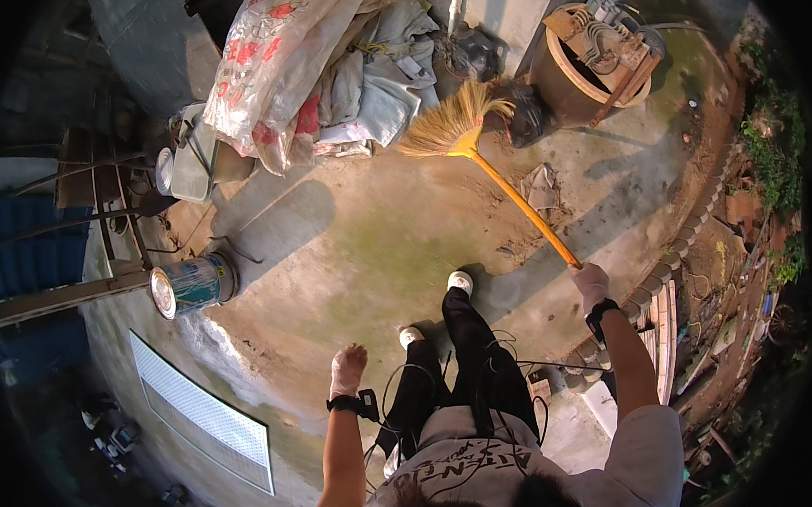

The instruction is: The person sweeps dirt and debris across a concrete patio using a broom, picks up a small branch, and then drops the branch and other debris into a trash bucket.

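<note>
My right hand (592, 287), in a thin pale glove, is closed around the end of the orange handle of a straw broom (451, 126). The broom's bristles fan out on the concrete ground beside the pile of plastic sacks (282, 62) and a black plastic bag (526, 116). A crumpled, dirt-coloured scrap (541, 188) lies on the ground to the right of the handle. My left hand (348, 370), gloved too, hangs at the lower left away from the broom, its fingers curled; whether they are fully closed is unclear, and nothing shows in them.
A paint can (193, 284) stands at the left beside a beam. Near the top right is a large pot (582, 76) topped with metal pieces. Curved edging tiles (681, 245) border planted, littered soil. A perforated white panel (205, 412) lies at lower left. Cables hang around my legs.
</note>
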